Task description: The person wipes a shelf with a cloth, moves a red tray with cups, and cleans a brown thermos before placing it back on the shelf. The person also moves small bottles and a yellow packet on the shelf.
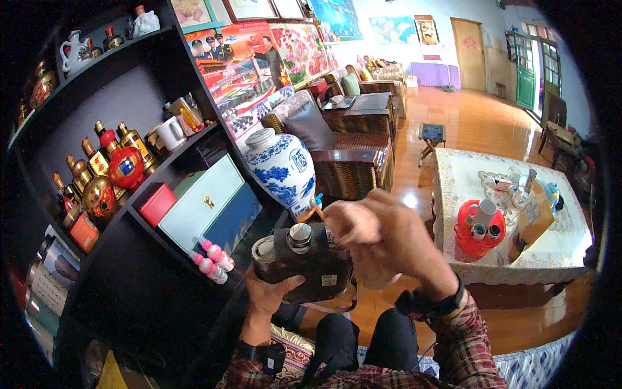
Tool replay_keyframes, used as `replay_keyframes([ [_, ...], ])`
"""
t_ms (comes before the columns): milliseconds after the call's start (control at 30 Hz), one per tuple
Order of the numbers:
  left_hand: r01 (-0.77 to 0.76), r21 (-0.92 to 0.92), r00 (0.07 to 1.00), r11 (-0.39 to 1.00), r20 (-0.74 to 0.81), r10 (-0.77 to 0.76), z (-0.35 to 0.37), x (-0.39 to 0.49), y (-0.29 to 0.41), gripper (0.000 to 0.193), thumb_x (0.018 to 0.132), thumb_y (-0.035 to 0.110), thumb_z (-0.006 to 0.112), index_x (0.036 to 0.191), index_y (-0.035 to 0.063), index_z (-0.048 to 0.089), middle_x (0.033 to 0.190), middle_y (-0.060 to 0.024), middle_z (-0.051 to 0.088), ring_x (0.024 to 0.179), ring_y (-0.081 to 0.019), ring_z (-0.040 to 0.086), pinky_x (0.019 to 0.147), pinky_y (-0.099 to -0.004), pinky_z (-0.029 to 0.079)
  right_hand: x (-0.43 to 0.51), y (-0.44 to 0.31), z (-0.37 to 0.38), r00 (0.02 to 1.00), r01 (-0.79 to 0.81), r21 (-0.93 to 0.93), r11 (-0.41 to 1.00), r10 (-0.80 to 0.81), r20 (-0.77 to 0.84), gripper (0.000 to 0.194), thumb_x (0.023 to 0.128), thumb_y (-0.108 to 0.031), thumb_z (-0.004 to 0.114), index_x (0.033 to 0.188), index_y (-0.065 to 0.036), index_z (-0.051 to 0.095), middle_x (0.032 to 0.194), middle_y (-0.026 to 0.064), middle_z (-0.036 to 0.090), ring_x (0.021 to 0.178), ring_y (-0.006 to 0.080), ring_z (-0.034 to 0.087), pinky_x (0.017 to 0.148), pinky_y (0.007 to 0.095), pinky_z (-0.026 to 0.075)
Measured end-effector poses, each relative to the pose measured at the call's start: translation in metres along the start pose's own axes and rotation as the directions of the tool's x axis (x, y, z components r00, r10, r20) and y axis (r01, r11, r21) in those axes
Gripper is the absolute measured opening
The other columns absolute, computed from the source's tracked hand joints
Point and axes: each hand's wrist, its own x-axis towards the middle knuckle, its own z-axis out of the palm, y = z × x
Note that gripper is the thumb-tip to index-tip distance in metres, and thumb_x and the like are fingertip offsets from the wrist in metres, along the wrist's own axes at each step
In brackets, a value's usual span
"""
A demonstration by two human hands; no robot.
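My left hand (pixel 266 291) grips a dark flask in a leather-like case (pixel 311 270) from its left side, thumb across the front. The flask's open metal neck (pixel 299 237) points up, and a small metal cup (pixel 265 250) sits in the case beside it. Blurred, my right hand (pixel 381 226) is at the flask's upper right corner with fingers curled; whether it holds anything is hidden. Just behind the flask stands a blue-and-white porcelain jar (pixel 282 165), bearing writing. Low on the jar is a tap (pixel 310 212) with a blue handle (pixel 319 199).
At left, a black shelf unit (pixel 129 80) holds several bottles (pixel 127 167), a white mug (pixel 171 132) and pink-capped bottles (pixel 214 257). On the right, a cloth-covered table (pixel 449 170) carries a red tray (pixel 461 238) with cups. A folding stool (pixel 431 138) and armchairs (pixel 354 141) stand beyond.
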Motion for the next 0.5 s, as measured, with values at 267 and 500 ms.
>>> replay_keyframes([
  [267,0.043,0.048,0.998,0.998,-0.042,-0.041,-0.006,0.002,-0.001,0.06,0.062,0.006,0.089,0.116,-0.0005,0.064,0.111,-0.0086,0.07,0.096,-0.0183,0.067,0.09,-0.0343,0.052,-0.04,-0.018,0.017,0.981,0.139,0.208,0.968,-0.163,0.104,0.048,0.07,-0.017,0.072,0.116,-0.007,0.061,0.093,0.0123,0.057,0.085,0.0358,0.061,0.071,0.0407,0.054],
  [500,0.104,-0.159,0.982,0.982,-0.139,-0.126,0.001,0.01,0.0,0.052,0.067,0.005,0.085,0.115,-0.0002,0.066,0.112,-0.0088,0.07,0.101,-0.0201,0.066,0.093,-0.036,0.051,-0.034,-0.007,0.022,0.988,0.131,0.409,0.903,-0.085,-0.13,0.054,0.07,-0.006,0.073,0.123,-0.007,0.064,0.096,0.0112,0.063,0.09,0.028,0.062,0.08,0.0365,0.051],
])
